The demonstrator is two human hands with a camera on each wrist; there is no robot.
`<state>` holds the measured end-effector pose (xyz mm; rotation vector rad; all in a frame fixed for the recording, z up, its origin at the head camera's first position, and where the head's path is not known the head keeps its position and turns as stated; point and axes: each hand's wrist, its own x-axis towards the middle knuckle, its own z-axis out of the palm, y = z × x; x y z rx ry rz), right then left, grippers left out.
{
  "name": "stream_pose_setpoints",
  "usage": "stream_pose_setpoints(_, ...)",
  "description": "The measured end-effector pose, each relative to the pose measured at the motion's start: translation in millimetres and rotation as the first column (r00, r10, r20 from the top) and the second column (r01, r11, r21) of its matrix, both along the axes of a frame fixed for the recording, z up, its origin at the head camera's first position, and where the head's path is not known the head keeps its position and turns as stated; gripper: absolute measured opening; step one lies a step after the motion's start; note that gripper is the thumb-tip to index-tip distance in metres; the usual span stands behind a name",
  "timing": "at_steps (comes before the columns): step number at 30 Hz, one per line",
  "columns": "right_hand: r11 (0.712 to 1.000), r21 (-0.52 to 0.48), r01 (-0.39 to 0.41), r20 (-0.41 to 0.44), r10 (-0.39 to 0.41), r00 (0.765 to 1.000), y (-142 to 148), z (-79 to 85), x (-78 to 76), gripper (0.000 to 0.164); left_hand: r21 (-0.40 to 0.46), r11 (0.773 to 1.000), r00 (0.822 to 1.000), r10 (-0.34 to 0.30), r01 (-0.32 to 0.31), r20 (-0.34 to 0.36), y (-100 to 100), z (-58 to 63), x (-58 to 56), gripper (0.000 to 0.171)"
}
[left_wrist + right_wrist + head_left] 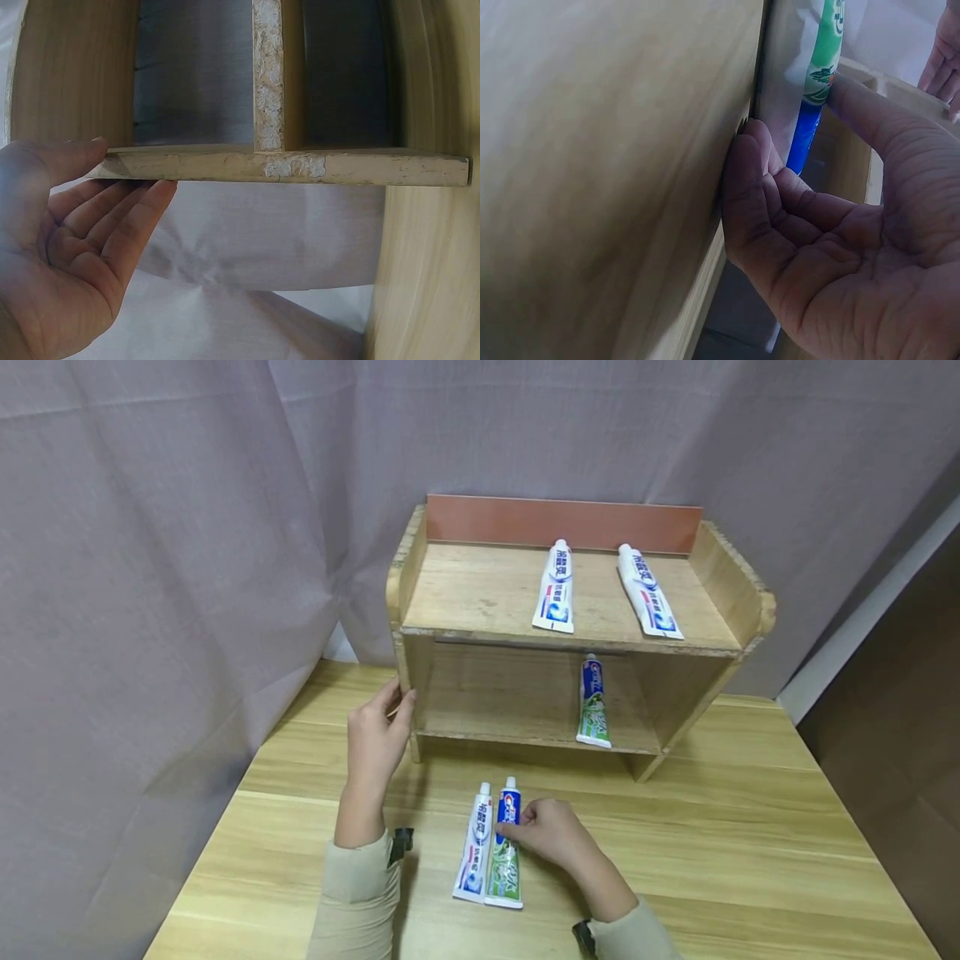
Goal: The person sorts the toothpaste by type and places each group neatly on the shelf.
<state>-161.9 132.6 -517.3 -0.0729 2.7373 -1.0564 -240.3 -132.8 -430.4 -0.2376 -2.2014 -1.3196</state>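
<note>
My left hand (378, 739) holds the front edge of the left side panel of a small two-tier wooden shelf (480, 602). In the left wrist view the thumb lies on one face of that panel (360, 169) and the fingers on the other. On the table in front, my right hand (558, 837) pinches the right side of a blue and green toothpaste tube (506, 864). The right wrist view has its thumb against the tube (821, 82), fingertips low by the tabletop. A white toothpaste tube (474, 852) lies alongside, to the left.
Two white toothpaste tubes (557, 589) (649, 595) lie on the upper tier. Another blue and green tube (593, 706) is on the lower tier, towards the right. Grey cloth (187, 568) hangs behind and to the left of the wooden table (750, 843); a brown surface (892, 710) stands at the right.
</note>
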Motion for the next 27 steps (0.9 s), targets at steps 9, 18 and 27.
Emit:
stream_pose_setpoints(9, 1.0, 0.009, 0.002, -0.007, -0.002, 1.0, -0.2, 0.5, -1.2, 0.05, -0.004, 1.0, 1.0, 0.005, -0.005, -0.004, 0.5, 0.3, -0.8, 0.031)
stream_pose_setpoints(18, 1.0, 0.017, -0.003, -0.01, 0.004, 1.0, 0.4, -0.2, -2.2, 0.051, -0.002, 1.0, 1.0, 0.003, -0.003, -0.007, 0.4, 0.5, -2.3, 0.031)
stream_pose_setpoints(27, 1.0, 0.02, -0.002, 0.008, 0.002, 1.0, 0.3, -4.1, -1.5, 0.052, -0.012, 1.0, 1.0, 0.0, 0.0, -0.006, -0.3, -0.9, -0.1, 0.031)
